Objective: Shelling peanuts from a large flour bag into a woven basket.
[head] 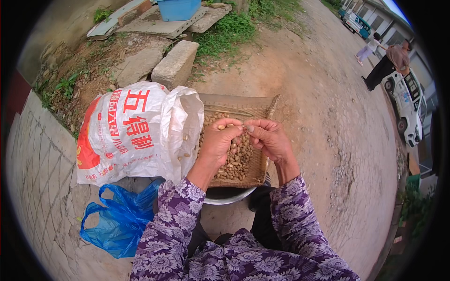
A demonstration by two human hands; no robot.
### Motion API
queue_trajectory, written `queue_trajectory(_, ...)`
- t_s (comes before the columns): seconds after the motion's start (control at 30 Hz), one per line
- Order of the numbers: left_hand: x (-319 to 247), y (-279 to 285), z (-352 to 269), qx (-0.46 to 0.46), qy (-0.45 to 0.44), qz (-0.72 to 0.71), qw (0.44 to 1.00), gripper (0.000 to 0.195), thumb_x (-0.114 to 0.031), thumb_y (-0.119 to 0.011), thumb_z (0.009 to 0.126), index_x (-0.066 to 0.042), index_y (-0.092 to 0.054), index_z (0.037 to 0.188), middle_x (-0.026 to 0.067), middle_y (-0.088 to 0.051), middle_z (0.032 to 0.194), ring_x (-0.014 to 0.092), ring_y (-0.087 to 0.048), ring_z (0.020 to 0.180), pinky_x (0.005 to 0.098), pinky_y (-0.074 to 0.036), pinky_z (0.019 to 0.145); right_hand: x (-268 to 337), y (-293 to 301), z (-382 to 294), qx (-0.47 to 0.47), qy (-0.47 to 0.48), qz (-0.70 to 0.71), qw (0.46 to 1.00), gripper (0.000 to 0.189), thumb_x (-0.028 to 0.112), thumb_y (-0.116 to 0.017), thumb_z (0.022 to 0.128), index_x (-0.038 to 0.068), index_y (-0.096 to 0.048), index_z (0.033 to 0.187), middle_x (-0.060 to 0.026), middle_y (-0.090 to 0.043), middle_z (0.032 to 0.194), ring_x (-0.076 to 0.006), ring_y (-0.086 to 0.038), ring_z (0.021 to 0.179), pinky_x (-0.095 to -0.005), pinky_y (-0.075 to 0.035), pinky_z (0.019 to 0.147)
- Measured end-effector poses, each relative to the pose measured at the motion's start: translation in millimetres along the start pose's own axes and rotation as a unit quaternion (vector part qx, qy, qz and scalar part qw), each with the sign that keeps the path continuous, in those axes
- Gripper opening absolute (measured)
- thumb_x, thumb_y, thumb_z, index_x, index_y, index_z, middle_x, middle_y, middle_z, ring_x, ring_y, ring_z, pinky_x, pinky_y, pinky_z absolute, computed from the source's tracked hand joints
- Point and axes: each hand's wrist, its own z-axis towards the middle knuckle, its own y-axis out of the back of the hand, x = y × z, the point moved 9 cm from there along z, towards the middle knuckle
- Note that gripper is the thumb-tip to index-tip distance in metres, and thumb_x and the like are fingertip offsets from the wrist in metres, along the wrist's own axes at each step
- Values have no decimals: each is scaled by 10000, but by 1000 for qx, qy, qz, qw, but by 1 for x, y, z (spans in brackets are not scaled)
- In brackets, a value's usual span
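My left hand (218, 140) is closed with a peanut (221, 127) showing at its curled fingers. Thumb and forefinger of my right hand (269, 137) pinch against the left fingertips, over a small piece mostly hidden by the fingers. Beneath both hands lies a woven tray (259, 170) with many unshelled peanuts (233, 168) spread on it. A few thin dry stalks (228, 110) rest across its far part. On the left, a white woven sack (119, 137) with red print lies on its side, its mouth facing the tray, with a few peanuts inside the opening.
The tray rests over a metal basin (230, 201) by my legs. A blue plastic bag (121, 221) lies at the left. Beyond the sack are a concrete block (175, 63), slabs and a blue tub (178, 10). Two people and a white vehicle (407, 105) are along the road, far right.
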Motion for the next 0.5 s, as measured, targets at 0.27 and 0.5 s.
queue_trajectory(0.27, 1, -2, -1, -2, 3, -4, 1000, 114, -49, -613, 739, -42, -567, 843, 49, -573, 693, 100, -505, 519, 216, -353, 374, -3, 0, 1, 3, -24, 29, 999, 178, 37, -609, 786, -33, -596, 949, -33, -586, 709, -57, -466, 523, -172, -330, 432)
queue_trajectory(0.5, 4, 0, 1, -7, 26, -20, 999, 129, -74, -603, 753, -59, -527, 855, 66, -575, 707, 123, -509, 548, 234, -346, 389, 21, 22, -3, -117, 83, -186, 972, 185, 64, -630, 778, -19, -596, 940, -8, -585, 708, -35, -471, 511, -147, -351, 441)
